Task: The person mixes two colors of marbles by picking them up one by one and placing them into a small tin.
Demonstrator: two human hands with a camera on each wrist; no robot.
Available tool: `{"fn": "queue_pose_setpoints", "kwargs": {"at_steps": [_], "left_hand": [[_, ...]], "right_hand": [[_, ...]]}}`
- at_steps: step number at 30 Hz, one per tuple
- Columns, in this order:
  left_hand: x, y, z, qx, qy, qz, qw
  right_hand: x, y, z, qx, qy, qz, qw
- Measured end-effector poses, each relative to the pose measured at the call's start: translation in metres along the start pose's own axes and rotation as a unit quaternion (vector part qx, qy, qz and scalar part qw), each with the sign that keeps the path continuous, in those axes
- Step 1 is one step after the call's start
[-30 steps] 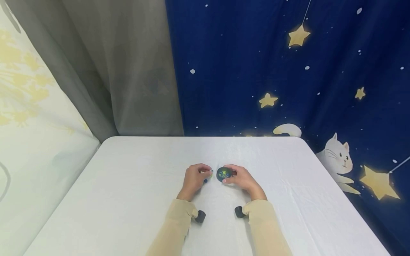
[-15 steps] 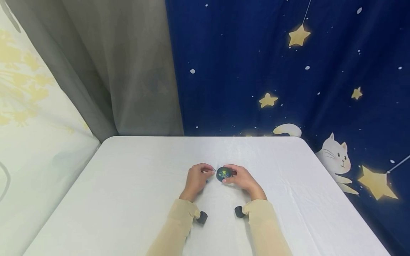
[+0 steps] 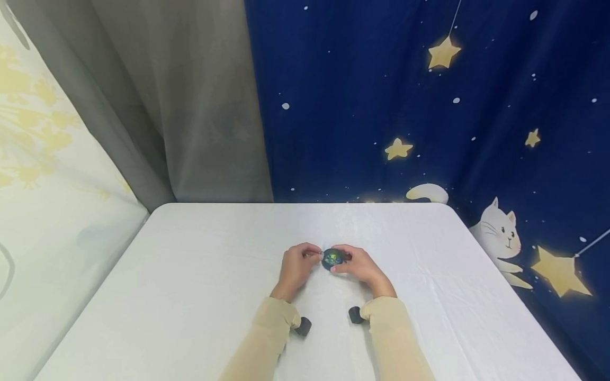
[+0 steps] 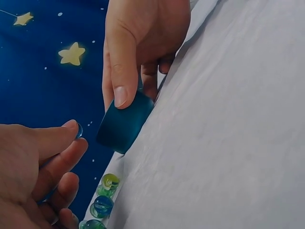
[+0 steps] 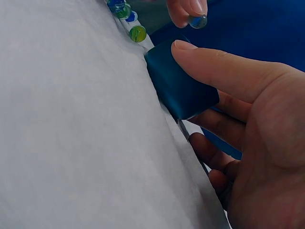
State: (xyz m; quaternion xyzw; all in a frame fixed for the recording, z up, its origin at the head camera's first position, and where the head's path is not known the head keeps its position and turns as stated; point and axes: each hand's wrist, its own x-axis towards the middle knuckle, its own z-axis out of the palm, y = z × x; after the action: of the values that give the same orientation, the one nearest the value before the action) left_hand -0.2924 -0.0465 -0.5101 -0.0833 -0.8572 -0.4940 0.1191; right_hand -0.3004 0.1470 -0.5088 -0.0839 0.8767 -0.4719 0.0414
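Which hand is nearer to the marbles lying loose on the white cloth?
Left. The left hand is right beside the loose marbles on the cloth while pinching one marble. The right hand is farther off, gripping the blue cup.

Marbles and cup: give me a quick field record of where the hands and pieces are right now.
right hand: grips the dark blue cup, thumb on its side, cup on the table
cup contents: marbles visible inside, head view
left hand: pinches one marble at its fingertips, beside the cup's rim
loose marbles: a few green and blue ones on the white tablecloth, by the left hand
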Motion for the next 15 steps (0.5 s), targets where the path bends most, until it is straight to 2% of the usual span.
{"fn": "queue_pose_setpoints", "kwargs": {"at_steps": [8,15], "left_hand": [[-0.0017,0.0026,0.0035,0.016,0.019,0.025,0.9994],[-0.0023,0.0042,0.0059,0.012,0.024,0.034,0.9991]], "right_hand": [[-0.0004,-0.0011,-0.0009,-0.007,-0.001,-0.002,1.0],[-0.0005,-0.0005,-0.0001,-0.014,0.002,0.002,1.0]]}}
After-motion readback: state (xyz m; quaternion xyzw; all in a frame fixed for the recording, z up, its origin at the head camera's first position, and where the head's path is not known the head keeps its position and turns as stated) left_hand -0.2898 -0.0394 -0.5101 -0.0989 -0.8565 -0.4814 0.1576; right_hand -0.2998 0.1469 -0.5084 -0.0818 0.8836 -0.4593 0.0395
